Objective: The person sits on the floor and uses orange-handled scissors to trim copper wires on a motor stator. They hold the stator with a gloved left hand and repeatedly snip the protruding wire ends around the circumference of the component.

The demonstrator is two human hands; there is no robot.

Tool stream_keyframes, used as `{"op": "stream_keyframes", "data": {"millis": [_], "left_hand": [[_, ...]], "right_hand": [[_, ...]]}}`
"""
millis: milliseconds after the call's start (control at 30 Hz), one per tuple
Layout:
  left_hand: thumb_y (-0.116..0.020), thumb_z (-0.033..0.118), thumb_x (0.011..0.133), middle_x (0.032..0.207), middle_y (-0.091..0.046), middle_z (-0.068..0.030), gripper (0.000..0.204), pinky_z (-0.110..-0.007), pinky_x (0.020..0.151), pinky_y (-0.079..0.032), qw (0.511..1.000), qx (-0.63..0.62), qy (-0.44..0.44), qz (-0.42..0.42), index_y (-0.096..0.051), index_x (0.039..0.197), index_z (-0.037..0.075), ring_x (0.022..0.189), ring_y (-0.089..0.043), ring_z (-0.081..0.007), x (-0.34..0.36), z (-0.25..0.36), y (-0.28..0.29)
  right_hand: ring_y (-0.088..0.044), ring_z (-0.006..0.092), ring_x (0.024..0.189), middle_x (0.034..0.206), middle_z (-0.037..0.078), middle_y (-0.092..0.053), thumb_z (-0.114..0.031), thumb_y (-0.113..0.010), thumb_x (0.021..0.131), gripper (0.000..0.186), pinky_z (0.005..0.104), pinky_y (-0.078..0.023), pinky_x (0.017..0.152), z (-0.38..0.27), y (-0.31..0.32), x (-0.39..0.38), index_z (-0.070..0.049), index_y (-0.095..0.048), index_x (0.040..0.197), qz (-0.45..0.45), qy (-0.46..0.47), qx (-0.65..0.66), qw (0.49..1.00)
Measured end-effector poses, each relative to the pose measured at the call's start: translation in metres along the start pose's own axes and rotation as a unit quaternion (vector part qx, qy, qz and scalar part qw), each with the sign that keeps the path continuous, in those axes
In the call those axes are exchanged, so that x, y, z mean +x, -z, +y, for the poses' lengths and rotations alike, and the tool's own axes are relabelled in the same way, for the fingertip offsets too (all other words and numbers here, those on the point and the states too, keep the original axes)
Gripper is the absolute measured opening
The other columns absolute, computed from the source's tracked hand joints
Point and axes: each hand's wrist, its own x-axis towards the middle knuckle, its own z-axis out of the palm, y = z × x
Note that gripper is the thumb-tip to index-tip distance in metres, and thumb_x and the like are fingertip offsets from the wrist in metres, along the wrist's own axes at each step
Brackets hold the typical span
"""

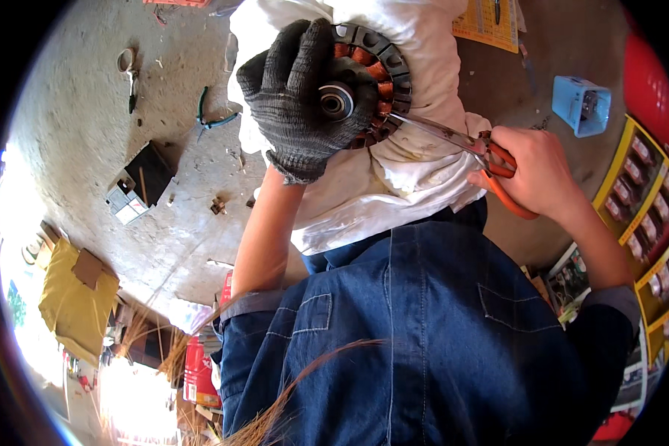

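The motor stator (375,78), a dark ring wound with copper coils around a central bearing, lay on a white cloth (394,186) spread over the person's lap, at the top middle of the head view. The left hand (305,97), in a dark knitted glove, was clamped over it, fingers wrapped across the hub and the near rim. The right hand (531,175), bare, was closed around the orange handles of a pair of scissors (461,141), whose thin blades reached in to the coils at the lower right edge of the ring; whether the blades were parted or closed could not be told.

A slip looked the likeliest trouble: the blade tips sat just beside the gloved fingers, and a hard push could drive them into the glove or nick neighbouring windings. The soft cloth might also let the ring tilt under pressure.

Farther out, green-handled pliers (212,115) lay on the concrete floor (89,111), with a small black and white box (137,189) nearby, and a light blue box (581,105) to the right. Loose copper wire (275,405) trailed across the blue denim clothing.
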Motion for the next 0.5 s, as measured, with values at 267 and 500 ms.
{"op": "stream_keyframes", "data": {"millis": [267,500], "left_hand": [[-0.081,0.043,0.068,0.12,-0.066,-0.0114,0.07,-0.043,0.095,-0.041,0.999,-0.019,-0.014,0.03,-0.064,0.127,0.009,0.102,-0.061,-0.0298,-0.003,-0.008,-0.003],[-0.08,0.04,0.068,0.119,-0.066,-0.0114,0.065,-0.042,0.092,-0.041,1.0,0.02,0.005,0.022,-0.065,0.123,0.009,0.101,-0.061,-0.0297,-0.001,0.001,-0.005]], "right_hand": [[-0.059,0.0397,0.058,0.057,0.015,-0.056,-0.05,-0.081,0.075,0.056,0.0449,-0.046,0.054,-0.026,0.013,0.0,-0.003,-0.053,0.063,-0.038,-0.051,-0.035,0.997],[-0.061,0.0397,0.058,0.057,0.016,-0.058,-0.05,-0.075,0.081,0.053,0.046,-0.048,0.055,-0.043,0.015,-0.002,-0.003,-0.058,0.064,-0.036,-0.075,-0.105,0.991]]}}
